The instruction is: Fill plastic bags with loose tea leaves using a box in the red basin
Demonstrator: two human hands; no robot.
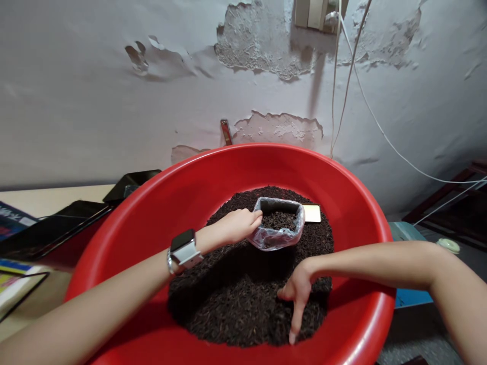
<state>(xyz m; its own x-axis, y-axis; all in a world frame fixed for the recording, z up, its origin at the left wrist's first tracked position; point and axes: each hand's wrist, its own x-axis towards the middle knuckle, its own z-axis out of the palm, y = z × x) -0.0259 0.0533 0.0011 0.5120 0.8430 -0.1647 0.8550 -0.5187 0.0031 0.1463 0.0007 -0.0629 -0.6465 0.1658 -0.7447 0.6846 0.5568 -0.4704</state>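
A large red basin [342, 182] fills most of the view, its far rim close to a peeling wall [114, 91]. A mound of dark loose tea [236, 304] is heaped in the middle of the basin; a broad band of bare red wall is left around the mound on all sides, widest at the left and far sides.

A small clear plastic bag [279, 235] is seen upright on the far part of the mound, mouth open and partly filled with the same dark tea. The bag's left edge is pinched by the left hand [238, 225]; its grip is closed on the bag rim. A watch [185, 251] is worn on the left wrist. Just beyond the bag's right edge, a small pale card-like piece [312, 213] is seen lying on the tea, near the bag but apparently not touching it.

The right hand [299, 291] is held over the near right part of the mound, well apart from the bag, fingers pointing down. One finger is extended, its tip at the near edge of the tea; the rest are curled loosely. Its grip is narrow, and nothing is seen held in it.

To the left of the basin, dark trays [72, 218] and printed papers [15, 274] are seen on the counter [49, 197], crowding the basin's left rim. White cables [380, 126] are seen hanging down the wall on the right.
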